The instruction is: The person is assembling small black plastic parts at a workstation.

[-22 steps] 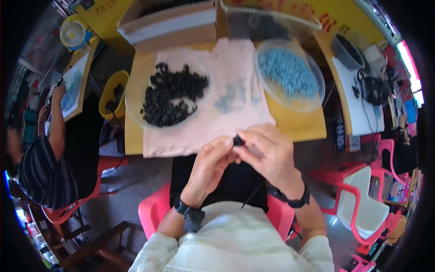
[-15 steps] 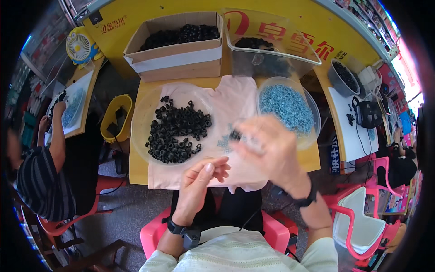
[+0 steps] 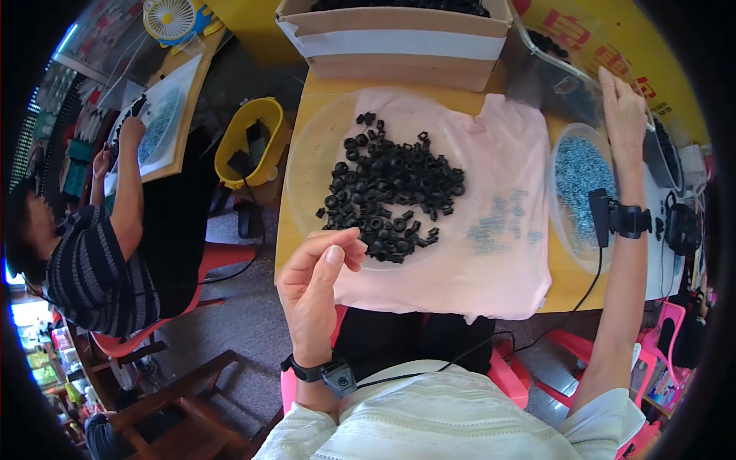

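Observation:
My left hand (image 3: 316, 280) is raised just in front of the black parts, its fingers curled and the thumb laid against them. Whether something small is inside cannot be made out. Behind it, small black plastic parts (image 3: 391, 180) lie heaped in a shallow clear round tray (image 3: 307, 165). My right hand (image 3: 625, 115) reaches far out to the right, fingers stretched, beside the clear plastic bin (image 3: 552, 84) with black parts inside. No object shows in that hand. Below it, small bluish clear pieces (image 3: 580, 172) fill a clear dish (image 3: 562, 238).
A pink cloth (image 3: 510, 146) covers the tabletop, with loose bluish pieces (image 3: 498, 226) scattered on it. An open cardboard box (image 3: 406, 65) of black parts stands at the back. Left are a yellow bin (image 3: 234, 138) and a person (image 3: 100, 268) working at another table.
My right hand has moved from above the cloth, where it held a black part, out to the far-right bin. The view has swung, shifting the table rightward. My left hand stays curled.

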A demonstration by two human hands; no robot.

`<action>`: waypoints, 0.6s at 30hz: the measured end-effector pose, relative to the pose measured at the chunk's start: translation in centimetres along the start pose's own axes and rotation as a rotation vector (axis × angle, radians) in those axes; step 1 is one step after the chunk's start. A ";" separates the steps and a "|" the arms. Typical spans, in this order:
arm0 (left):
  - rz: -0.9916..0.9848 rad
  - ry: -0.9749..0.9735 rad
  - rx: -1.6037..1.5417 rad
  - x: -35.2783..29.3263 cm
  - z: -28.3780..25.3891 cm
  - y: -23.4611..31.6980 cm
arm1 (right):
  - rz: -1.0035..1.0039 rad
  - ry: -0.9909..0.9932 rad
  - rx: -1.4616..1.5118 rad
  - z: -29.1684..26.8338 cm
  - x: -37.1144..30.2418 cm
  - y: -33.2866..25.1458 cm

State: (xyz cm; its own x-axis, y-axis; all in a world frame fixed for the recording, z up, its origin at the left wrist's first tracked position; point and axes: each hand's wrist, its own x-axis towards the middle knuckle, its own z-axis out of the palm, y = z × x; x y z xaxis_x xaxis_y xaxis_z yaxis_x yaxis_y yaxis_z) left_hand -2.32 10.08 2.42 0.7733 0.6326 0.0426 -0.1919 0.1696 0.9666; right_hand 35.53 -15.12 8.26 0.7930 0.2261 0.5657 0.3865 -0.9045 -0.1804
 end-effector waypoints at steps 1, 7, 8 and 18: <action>-0.002 0.011 -0.017 0.2 -0.2 -0.1 | -0.090 0.060 0.046 0.0 -0.1 -0.1; -0.016 0.091 0.024 1.0 -1.1 0.1 | -0.119 -0.077 0.511 -3.8 -5.3 -8.1; -0.024 0.103 0.061 1.5 -0.9 0.3 | -0.071 -0.199 0.671 -4.5 -6.3 -9.4; 0.218 -0.117 0.950 7.8 0.3 0.3 | -0.446 -0.705 0.680 -4.5 -13.1 -16.4</action>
State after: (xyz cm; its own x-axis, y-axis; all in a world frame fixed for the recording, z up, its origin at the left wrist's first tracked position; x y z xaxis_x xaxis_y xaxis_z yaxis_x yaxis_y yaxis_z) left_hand 3.81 14.86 3.15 0.8435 0.4902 0.2196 0.1889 -0.6534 0.7330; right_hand 16.69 -4.86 7.39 0.5249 0.8398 0.1388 0.7163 -0.3477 -0.6050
